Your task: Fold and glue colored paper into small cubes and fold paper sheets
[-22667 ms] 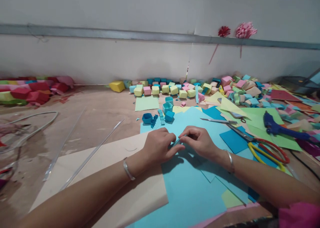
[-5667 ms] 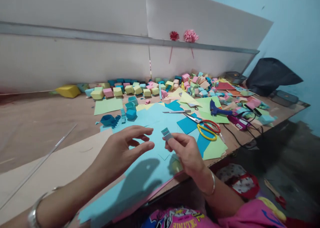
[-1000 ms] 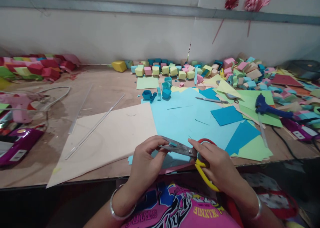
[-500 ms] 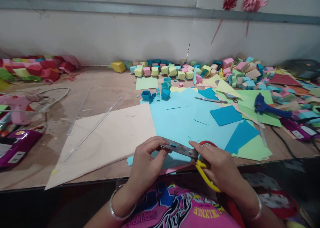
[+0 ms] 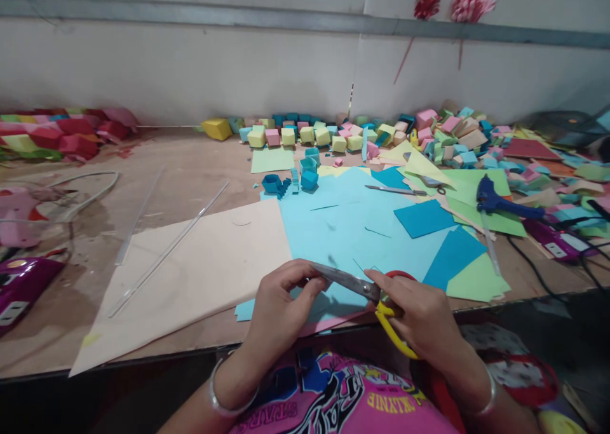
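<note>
Centrally, near the front edge of the tabletop (image 5: 190,157), a pair of scissors (image 5: 350,281) is held over a light blue sheet (image 5: 328,227), its blades directed toward the left edge. The right hand (image 5: 422,307) has its grip closed on the red and yellow handles. The left hand (image 5: 286,300) lies at the blade tips, thumb and fingers drawn close together; whether its grip holds a piece of paper cannot be told (the fingers hide the spot). Toward the left edge, a cream sheet (image 5: 210,250) bears a clear stick (image 5: 171,246) set diagonally. Behind the scissors lie small blue paper boxes (image 5: 309,178) and a knife (image 5: 395,190). Folded paper blocks (image 5: 306,135) line the rear edge, and a blue glue gun (image 5: 505,204) rests toward the right edge, upon green paper (image 5: 512,226).
</note>
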Motion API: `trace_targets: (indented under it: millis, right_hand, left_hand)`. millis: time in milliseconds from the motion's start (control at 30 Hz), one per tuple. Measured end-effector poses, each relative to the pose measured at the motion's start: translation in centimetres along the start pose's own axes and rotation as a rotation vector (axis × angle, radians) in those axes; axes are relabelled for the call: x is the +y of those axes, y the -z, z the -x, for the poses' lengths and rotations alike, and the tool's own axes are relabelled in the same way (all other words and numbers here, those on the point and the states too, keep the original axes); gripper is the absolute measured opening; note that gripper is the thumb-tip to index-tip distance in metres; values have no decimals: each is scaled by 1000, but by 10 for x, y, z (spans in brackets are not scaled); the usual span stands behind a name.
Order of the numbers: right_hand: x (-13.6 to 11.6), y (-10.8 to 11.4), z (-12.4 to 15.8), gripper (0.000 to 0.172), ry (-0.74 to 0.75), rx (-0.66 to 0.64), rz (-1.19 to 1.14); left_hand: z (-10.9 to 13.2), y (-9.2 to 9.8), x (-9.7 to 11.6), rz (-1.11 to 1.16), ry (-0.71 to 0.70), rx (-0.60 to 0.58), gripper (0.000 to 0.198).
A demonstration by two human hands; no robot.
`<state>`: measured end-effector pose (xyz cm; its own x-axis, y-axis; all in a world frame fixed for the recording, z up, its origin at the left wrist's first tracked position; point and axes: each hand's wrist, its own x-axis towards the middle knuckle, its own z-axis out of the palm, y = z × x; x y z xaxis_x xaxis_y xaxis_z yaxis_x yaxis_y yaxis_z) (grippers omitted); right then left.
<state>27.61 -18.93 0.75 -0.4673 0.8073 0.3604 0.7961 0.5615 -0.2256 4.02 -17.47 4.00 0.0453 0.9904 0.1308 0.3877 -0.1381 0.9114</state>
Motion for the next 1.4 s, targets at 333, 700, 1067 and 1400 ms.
trace_targets:
  millis: [333,700,1067,1400]
  right_hand:
    - [102,25,2,51,-436,119,314]
    - [-10,17,-35,8,-139,256,-421]
    - [-66,-18,-60,4,-240,241,-894]
    - [-59,-21,-60,4,-405,187,-1150]
  left_hand:
    - [-4,2,-5,357,284,-10,11]
    - [-5,-2,-1,954,560,-59,22]
    - [7,-10,-12,774,381,52,19]
    - [7,-13,-7,550,247,64,16]
